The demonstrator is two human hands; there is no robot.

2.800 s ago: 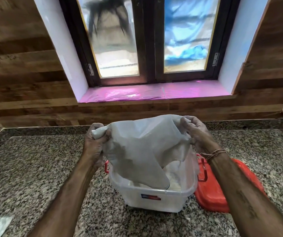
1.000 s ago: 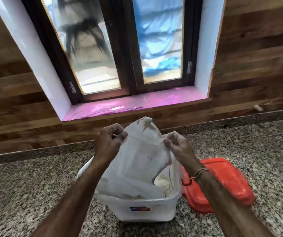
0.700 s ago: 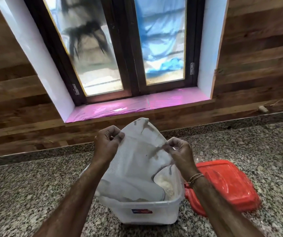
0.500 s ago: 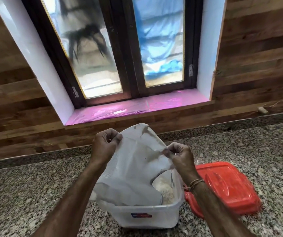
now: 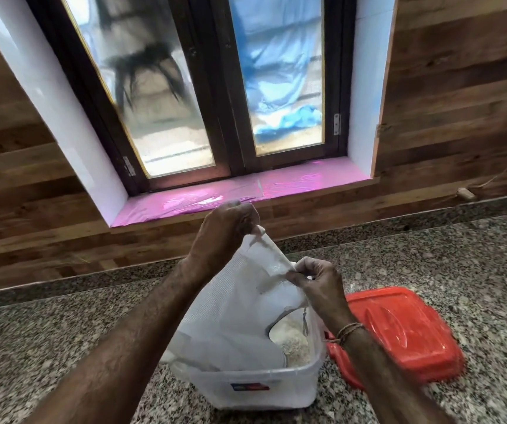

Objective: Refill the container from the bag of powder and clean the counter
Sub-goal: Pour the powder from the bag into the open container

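I'm holding the bag (image 5: pixel 236 313) up over the container (image 5: pixel 276 390), both hands on it. My left hand (image 5: pixel 223 237) is gripping the bag's top corner, up high, with fingers curled tight around the material. My right hand (image 5: pixel 319 284) is pinching the bag's right edge between thumb and fingertips, lower than the left.

The bag is white and woven and is hanging slack, its lower end sitting inside the container's opening on the left side. A thin strand is dangling from the bag's edge under my right hand. Powder (image 5: pixel 292 336) is showing white in the container's right half, below the bag's curved edge. I can't tell whether anything is flowing out.

The container is white and translucent, standing upright on the granite counter (image 5: pixel 62 347), with a small blue-red label (image 5: pixel 249 387) facing me. The red lid (image 5: pixel 405 332) is lying flat on the counter just right of the container; I can't tell if they're touching. My right forearm is crossing over the lid's near-left corner. A thread band (image 5: pixel 348 330) is sitting on my right wrist.

Behind is a wood-panelled wall (image 5: pixel 460 87) and a window (image 5: pixel 184 87) with a pink-lined sill (image 5: pixel 246 191).
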